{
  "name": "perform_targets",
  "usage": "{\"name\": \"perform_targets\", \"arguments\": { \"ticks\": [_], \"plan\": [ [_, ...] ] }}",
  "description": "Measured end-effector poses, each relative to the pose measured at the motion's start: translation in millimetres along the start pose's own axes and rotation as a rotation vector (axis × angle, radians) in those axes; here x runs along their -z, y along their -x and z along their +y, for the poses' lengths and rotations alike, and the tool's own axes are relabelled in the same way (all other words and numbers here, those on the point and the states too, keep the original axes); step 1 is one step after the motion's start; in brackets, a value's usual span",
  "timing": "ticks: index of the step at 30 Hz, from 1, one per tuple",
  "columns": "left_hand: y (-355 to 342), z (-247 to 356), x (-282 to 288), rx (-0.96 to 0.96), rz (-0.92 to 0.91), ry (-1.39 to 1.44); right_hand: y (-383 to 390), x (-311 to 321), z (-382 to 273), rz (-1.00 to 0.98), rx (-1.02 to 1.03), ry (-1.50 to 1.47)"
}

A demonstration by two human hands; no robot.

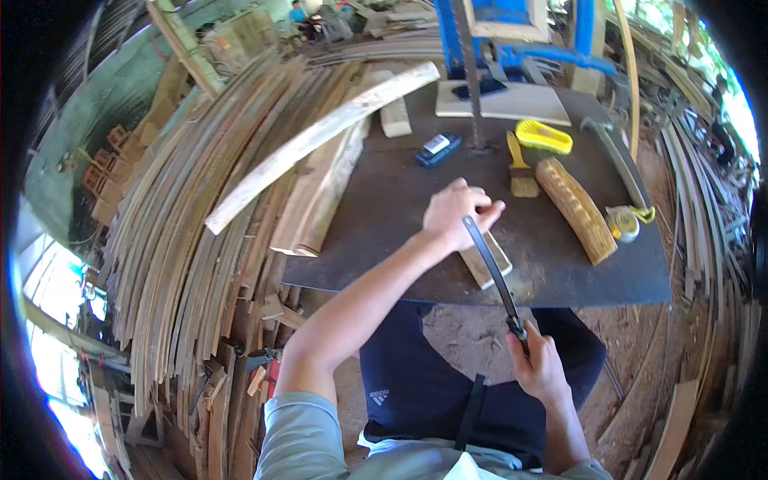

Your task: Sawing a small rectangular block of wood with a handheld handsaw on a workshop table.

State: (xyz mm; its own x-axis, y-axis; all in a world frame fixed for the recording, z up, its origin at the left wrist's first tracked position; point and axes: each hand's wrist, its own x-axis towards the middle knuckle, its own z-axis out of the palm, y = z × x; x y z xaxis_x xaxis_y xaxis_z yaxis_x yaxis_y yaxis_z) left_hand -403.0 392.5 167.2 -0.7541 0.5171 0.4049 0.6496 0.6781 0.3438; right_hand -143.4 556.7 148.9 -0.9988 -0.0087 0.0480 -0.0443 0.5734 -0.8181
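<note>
Near the front edge of the dark table point(384, 232), my left hand point(458, 214) presses down on a short wooden block point(477, 270), fingers curled over its far end. My right hand point(544, 370) is wrapped around the black handle of a narrow hand saw point(498, 277), low in front of the table edge. Its dark, slightly curved blade slants up and left across the block, with the tip beside my left hand. Whether the teeth touch the wood, I cannot tell. Pale dust lies around the block.
Right of my hands lie a brush point(522, 176), a yellow plastic piece point(544, 137), a curved wood piece point(576, 210), a tape measure point(624, 226) and a hammer point(620, 164). A dark metal bar point(470, 88) rises behind. Long planks point(208, 184) are stacked at left.
</note>
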Motion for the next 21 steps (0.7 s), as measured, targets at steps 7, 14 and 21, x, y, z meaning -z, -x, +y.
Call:
{"name": "perform_targets", "arguments": {
  "ticks": [7,14,21],
  "plan": [
    [2,-18,6,-0.025,0.033,0.032,-16,-11,6,0.085,0.092,0.149],
    [-1,-28,-6,-0.028,0.07,0.024,-29,-20,1,0.044,0.12,0.202],
    [-3,-26,-6,-0.02,-0.002,0.029,-40,-26,-1,0.102,0.163,0.317]
  ]
}}
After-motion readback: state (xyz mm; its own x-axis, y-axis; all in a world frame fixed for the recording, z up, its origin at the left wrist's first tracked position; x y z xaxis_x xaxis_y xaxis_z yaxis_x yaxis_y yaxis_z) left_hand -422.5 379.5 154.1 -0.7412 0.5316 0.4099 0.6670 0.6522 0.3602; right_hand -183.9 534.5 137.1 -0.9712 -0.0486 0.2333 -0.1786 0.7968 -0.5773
